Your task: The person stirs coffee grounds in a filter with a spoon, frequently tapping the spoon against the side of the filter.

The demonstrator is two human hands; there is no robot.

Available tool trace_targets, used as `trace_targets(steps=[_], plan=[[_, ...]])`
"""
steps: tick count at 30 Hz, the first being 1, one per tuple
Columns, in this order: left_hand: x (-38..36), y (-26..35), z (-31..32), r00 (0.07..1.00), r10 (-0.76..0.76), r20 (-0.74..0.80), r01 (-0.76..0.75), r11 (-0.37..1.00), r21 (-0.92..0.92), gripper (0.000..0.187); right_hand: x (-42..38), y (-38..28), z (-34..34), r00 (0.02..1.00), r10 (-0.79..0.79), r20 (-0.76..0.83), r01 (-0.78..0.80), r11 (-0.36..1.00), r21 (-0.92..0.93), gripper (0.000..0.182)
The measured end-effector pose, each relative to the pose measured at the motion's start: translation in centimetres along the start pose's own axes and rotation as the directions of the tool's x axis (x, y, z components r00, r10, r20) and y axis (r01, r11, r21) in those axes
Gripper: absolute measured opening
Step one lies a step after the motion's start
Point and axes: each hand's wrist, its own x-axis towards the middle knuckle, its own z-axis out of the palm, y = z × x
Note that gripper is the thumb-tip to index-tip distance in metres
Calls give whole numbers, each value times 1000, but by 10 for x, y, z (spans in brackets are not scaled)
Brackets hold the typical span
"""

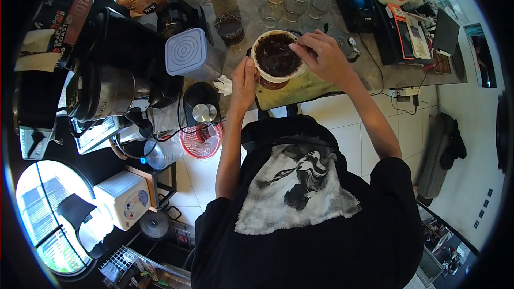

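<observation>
A round, cream-rimmed vessel (260, 69) full of dark brown, wet-looking grounds stands over a yellow-green cloth at the counter's near edge. At its left side my left hand (245, 81) is closed against the rim. Over the right part of the rim, my right hand (319, 53) pinches something thin that reaches into the dark contents; the fingers hide most of it. Beneath the vessel a reddish-brown base shows. The cloth (300, 88) hangs over the counter edge.
Several clear glasses (294, 8) stand behind the vessel, with a dark-filled glass container (229, 28) to their left. A lidded grey tub (186, 52), a crumpled white tissue (223, 85) and a black scale (201, 104) are left of my left hand. A metal pot (349, 50) stands right.
</observation>
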Motion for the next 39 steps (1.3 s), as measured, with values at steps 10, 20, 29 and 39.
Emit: trace_targets(steps=[10, 20, 29, 39], plan=[[1, -3, 0, 1000, 0, 3, 0, 1000, -10, 38, 8, -1, -11, 991, -32, -128, 25, 998, -52, 14], [0, 0, 0, 1000, 15, -7, -14, 999, 44, 39, 2, 9, 1, 917, 399, -31, -396, 916, 68, 30], [0, -9, 0, 999, 21, -26, -20, 1000, 16, 39, -11, 51, 12, 772, 626, 113, -539, 549, 639, 33], [-1, -5, 1, 999, -36, -30, 36, 999, 9, 39, -9, 44, -10, 794, 602, 79, -410, 435, 802, 29]])
